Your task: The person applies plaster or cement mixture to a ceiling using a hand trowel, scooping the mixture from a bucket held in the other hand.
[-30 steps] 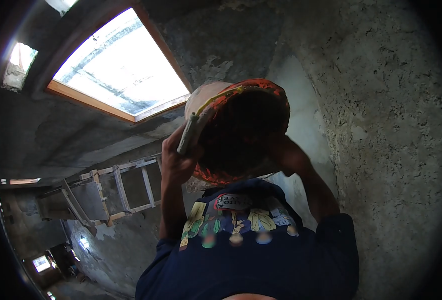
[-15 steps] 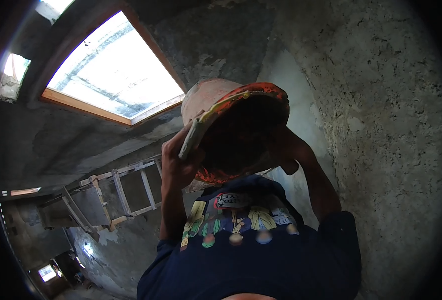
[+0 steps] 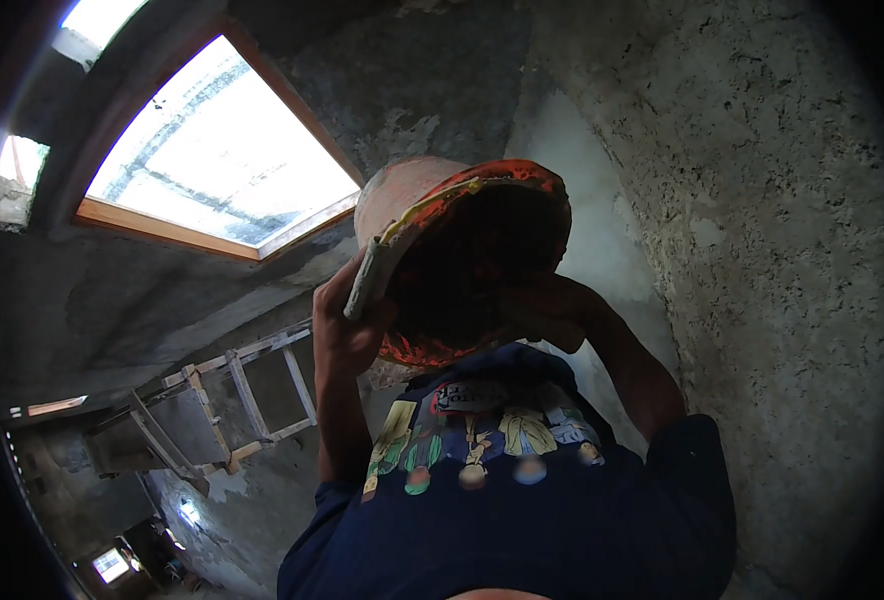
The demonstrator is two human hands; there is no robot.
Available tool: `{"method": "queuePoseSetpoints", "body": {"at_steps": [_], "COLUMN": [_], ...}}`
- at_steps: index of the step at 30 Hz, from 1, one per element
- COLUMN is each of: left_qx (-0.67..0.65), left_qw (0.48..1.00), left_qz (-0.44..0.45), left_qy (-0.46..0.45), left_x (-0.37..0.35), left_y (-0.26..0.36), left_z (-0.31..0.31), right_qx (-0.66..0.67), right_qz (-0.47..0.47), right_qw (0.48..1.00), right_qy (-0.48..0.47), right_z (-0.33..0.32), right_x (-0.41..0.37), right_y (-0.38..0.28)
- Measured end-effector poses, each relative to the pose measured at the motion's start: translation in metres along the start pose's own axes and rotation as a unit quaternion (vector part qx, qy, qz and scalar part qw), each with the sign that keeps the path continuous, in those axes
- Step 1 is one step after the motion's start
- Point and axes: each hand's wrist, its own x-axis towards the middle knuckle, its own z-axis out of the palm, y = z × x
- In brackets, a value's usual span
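A worn, orange-rimmed bucket [image 3: 412, 195], crusted with pale residue, is tilted so that its dark mouth faces me. My left hand [image 3: 347, 325] grips the bucket's left rim, beside the pale grip of its handle [image 3: 363, 278]. In front of the mouth's lower right, my right hand [image 3: 547, 310] reaches into the opening. Deep shadow hides its fingertips, and I cannot make out what they touch. Whatever lies inside the bucket is too dark to see.
Rough plastered wall [image 3: 762, 200] rises on the right. A wood-framed window [image 3: 232, 150] is at upper left. Below it, a wooden ladder-like frame [image 3: 247, 395] stands by the grey wall. A bright opening [image 3: 112, 565] shows far off at lower left.
My right hand has moved left from the bucket's right edge, further across its mouth. The bucket and my left hand sit slightly further left in view; the left grip is unchanged.
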Motion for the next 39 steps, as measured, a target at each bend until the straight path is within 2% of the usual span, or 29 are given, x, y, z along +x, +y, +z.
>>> {"method": "queuePoseSetpoints", "body": {"at_steps": [1,3,7,9,10,12,16,19,21,25,27,28,30,31,32,33,34,36,39], "left_qx": [0.0,-0.003,-0.001,0.007,0.008,0.005,-0.009,-0.012,-0.016,-0.009,0.0,0.0,-0.004,-0.004,0.013,0.031,0.032,-0.005,0.043], "left_qw": [1.0,1.0,0.999,0.999,0.999,1.0,0.999,1.0,0.999,0.999,0.999,0.999,0.999,0.999,0.999,0.999,0.999,0.998,0.997], "left_qz": [-0.001,0.008,0.025,0.03,0.029,0.014,0.001,0.007,0.008,0.006,0.004,0.004,0.031,0.03,0.023,0.016,0.017,0.026,0.037], "left_qy": [-0.001,0.007,0.027,0.031,0.029,0.021,0.04,0.028,0.034,0.03,0.032,0.031,0.025,0.026,0.029,0.031,0.03,0.05,0.049], "left_x": [-0.001,-0.001,-0.001,-0.001,-0.002,-0.002,-0.003,-0.003,-0.003,-0.001,-0.001,0.0,-0.001,-0.001,-0.001,0.0,0.0,0.001,0.0], "left_y": [-0.001,-0.002,-0.004,-0.003,-0.003,-0.003,-0.004,-0.005,-0.008,-0.006,-0.007,-0.007,-0.006,-0.005,-0.004,-0.004,-0.004,-0.004,-0.004], "left_z": [-0.001,-0.003,-0.003,-0.004,-0.004,-0.005,-0.003,-0.005,-0.004,-0.004,-0.005,-0.004,-0.002,-0.002,-0.002,-0.002,-0.001,0.0,-0.001], "right_qx": [0.001,0.054,0.037,-0.068,-0.066,-0.181,-0.158,-0.092,-0.163,-0.177,-0.309,-0.309,-0.134,-0.135,-0.067,0.004,0.004,-0.086,-0.022], "right_qz": [0.001,-0.182,-0.131,-0.104,-0.103,-0.188,-0.227,-0.25,-0.239,-0.164,-0.308,-0.308,-0.295,-0.295,-0.153,-0.006,-0.007,-0.107,-0.08], "right_qw": [1.0,0.982,0.989,0.99,0.991,0.962,0.959,0.957,0.953,0.968,0.897,0.896,0.941,0.941,0.985,1.0,1.0,0.989,0.995], "right_qy": [-0.001,0.005,0.056,0.062,0.062,0.08,0.065,0.11,0.092,0.069,0.078,0.079,0.097,0.095,0.052,0.009,0.01,0.055,0.06], "right_z": [0.0,-0.003,-0.016,-0.019,-0.011,0.014,0.025,0.018,0.011,0.013,0.016,0.015,0.014,0.005,-0.008,-0.015,-0.017,-0.02,-0.015], "right_x": [0.002,0.007,-0.004,-0.004,0.008,0.041,0.03,0.019,0.023,0.023,0.015,0.018,0.027,0.019,0.004,-0.005,-0.003,-0.003,-0.016], "right_y": [0.013,0.037,0.021,0.014,0.027,0.065,0.059,0.053,0.059,0.045,0.05,0.054,0.061,0.045,0.017,0.002,0.014,0.041,0.04]}}
